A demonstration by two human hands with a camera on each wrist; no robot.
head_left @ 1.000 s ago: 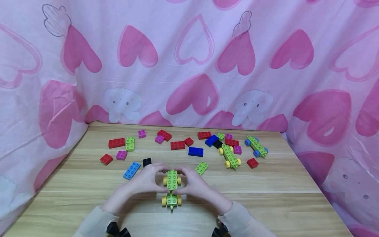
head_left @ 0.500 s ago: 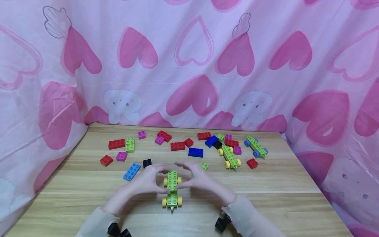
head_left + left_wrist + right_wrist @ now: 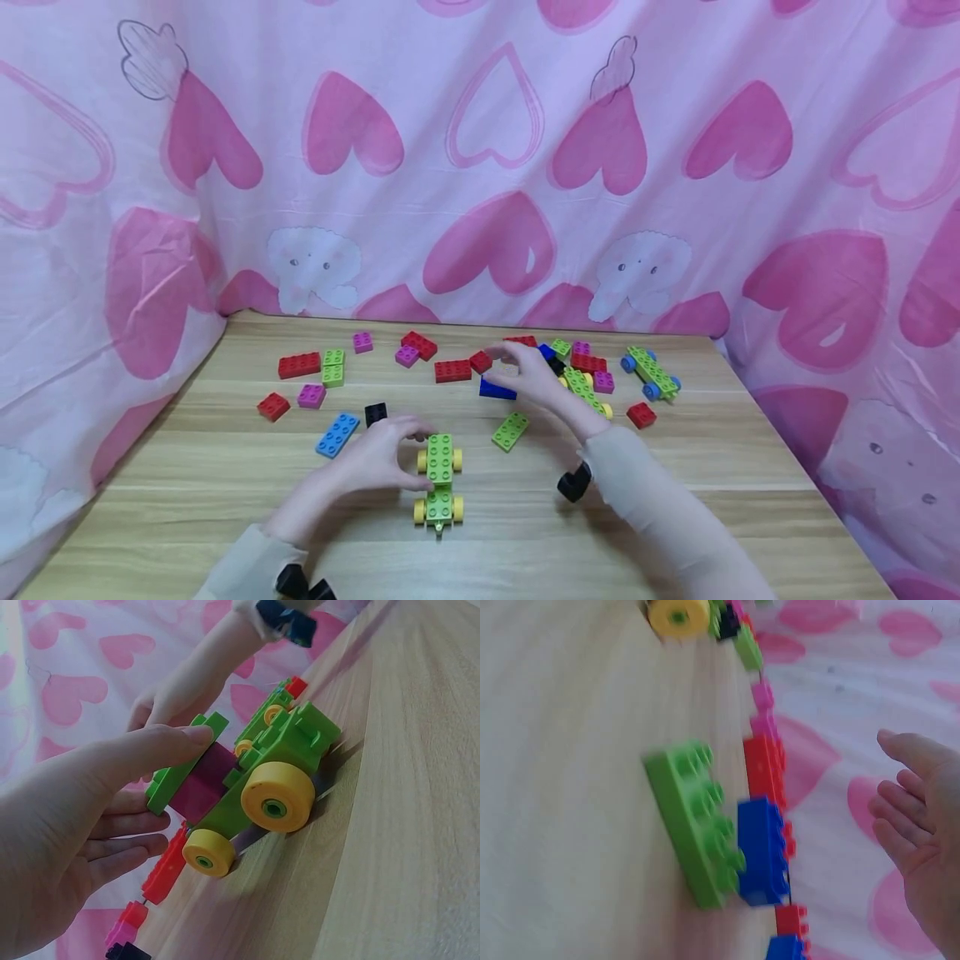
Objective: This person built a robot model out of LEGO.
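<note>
A green brick car (image 3: 438, 479) with yellow wheels stands on the wooden table (image 3: 675, 517) near the front. My left hand (image 3: 382, 458) holds its far end, thumb on the left side and forefinger curved over the front. In the left wrist view the left hand's (image 3: 90, 817) thumb presses the green top plate of the car (image 3: 262, 772), which sits on a magenta brick (image 3: 202, 787). My right hand (image 3: 525, 373) hovers with straight fingers over a dark blue brick (image 3: 495, 389), holding nothing. In the right wrist view the right hand (image 3: 919, 817) is apart from the blue brick (image 3: 761, 851).
A loose green brick (image 3: 511, 431) lies right of the car. Two more wheeled green cars (image 3: 588, 393) (image 3: 649, 372) stand at the back right. Red, magenta, blue, black and green bricks, among them a light blue one (image 3: 337, 433), lie across the back. Pink heart cloth (image 3: 480, 167) walls the table.
My right hand let go of the car and moved up and back to the dark blue brick. The loose green brick is uncovered again. My left hand stays on the car.
</note>
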